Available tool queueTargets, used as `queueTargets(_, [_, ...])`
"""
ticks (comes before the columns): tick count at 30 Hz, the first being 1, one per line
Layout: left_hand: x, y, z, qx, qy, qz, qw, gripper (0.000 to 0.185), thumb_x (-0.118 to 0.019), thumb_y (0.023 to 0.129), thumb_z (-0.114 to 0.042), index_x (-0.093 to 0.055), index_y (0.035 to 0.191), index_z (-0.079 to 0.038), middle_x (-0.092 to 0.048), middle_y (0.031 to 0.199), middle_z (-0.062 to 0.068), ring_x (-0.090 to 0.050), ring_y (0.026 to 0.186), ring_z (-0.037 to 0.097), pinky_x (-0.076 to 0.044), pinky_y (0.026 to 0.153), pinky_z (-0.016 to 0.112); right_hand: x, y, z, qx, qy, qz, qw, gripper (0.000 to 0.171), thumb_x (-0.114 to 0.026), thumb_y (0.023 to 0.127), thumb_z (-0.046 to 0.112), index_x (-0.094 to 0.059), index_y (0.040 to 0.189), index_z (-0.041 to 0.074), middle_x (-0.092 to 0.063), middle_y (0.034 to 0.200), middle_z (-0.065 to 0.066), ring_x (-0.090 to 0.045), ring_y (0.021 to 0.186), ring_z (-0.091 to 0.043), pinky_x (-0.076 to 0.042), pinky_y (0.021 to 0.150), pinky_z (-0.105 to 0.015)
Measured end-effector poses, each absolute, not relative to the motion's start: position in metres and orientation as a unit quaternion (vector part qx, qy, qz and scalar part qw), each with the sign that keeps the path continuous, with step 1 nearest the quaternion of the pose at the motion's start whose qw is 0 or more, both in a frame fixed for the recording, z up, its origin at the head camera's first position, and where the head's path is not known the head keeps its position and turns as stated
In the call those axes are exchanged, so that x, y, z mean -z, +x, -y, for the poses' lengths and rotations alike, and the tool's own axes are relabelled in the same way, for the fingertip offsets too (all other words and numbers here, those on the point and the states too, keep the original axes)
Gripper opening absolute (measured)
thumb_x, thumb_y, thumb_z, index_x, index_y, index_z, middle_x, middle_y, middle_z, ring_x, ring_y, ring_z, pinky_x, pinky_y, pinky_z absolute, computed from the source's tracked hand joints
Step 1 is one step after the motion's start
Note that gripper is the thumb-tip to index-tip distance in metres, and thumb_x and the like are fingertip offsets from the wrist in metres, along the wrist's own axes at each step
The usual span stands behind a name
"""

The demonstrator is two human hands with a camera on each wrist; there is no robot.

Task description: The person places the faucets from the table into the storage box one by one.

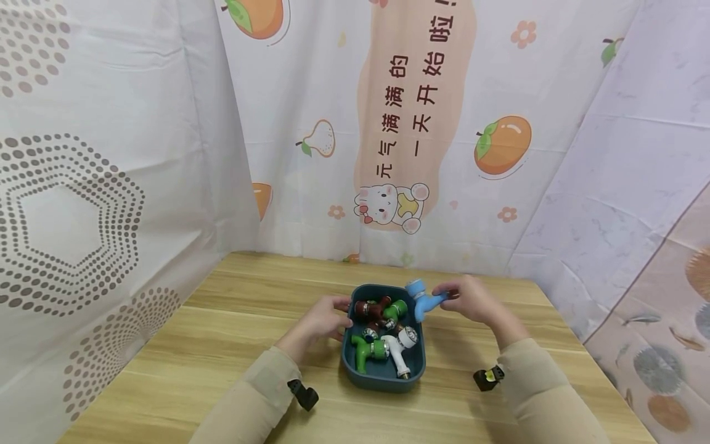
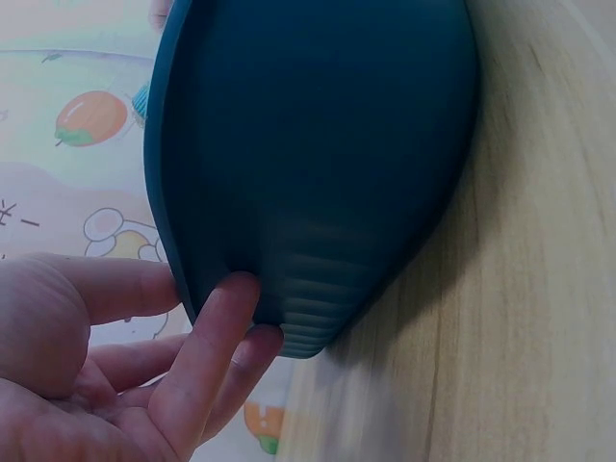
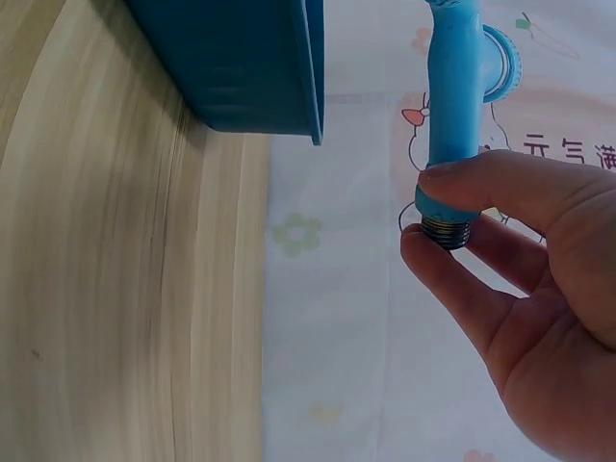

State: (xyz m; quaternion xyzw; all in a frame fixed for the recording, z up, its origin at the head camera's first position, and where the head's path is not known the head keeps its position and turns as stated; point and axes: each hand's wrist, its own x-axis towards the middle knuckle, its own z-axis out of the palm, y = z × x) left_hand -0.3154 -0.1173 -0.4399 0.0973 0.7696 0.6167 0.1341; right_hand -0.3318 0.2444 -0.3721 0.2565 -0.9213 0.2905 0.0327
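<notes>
My right hand (image 1: 471,299) pinches a light blue plastic tap (image 1: 426,302) by its threaded inlet end, just above the right rim of a dark teal plastic tub (image 1: 383,383). The right wrist view shows thumb and fingers at the thread of this tap (image 3: 454,106). At the tub's left side, my left hand (image 1: 322,320) holds the rim, thumb over the edge and fingers against the outer wall. Inside the tub lie a white tap (image 1: 396,354), a green tap (image 1: 363,351), a second green tap (image 1: 395,309) and dark red taps (image 1: 368,309), partly overlapping.
The tub stands on a wood-grain table (image 1: 222,345). Printed curtains (image 1: 310,80) hang behind the table and along both sides. A small black device (image 1: 303,394) is worn at the left wrist, and another (image 1: 488,377) at the right.
</notes>
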Motion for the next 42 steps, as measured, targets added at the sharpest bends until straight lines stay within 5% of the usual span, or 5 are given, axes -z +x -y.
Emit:
queueTargets(29, [0.438,-0.313,0.118,-0.616,0.102,-0.77,0.132,0.061,-0.068,0.087,0.008,-0.05,0.145,0.005,-0.054,0.134,0.025,-0.071,0.092,0.031,-0.063,0.067,0.04,0.366,-0.322,-0.203,-0.27,0.353,0.896,-0.003,0.02,-0.072,0.089,-0.003,-0.077,0.105,0.009,-0.072,0.107,-0.003,-0.067,0.093,-0.019,-0.059,0.087,-0.046])
queueTargets(42, [0.438,-0.313,0.117,-0.62,0.099,-0.767,0.135,0.061,-0.068,0.086,0.009,-0.049,0.145,0.006,-0.054,0.134,0.025,-0.071,0.092,0.033,-0.063,0.066,0.041,0.368,-0.317,-0.183,-0.24,0.376,0.895,-0.018,0.025,-0.071,0.086,-0.006,-0.077,0.1,0.014,-0.069,0.099,0.004,-0.062,0.085,-0.015,-0.056,0.074,-0.028])
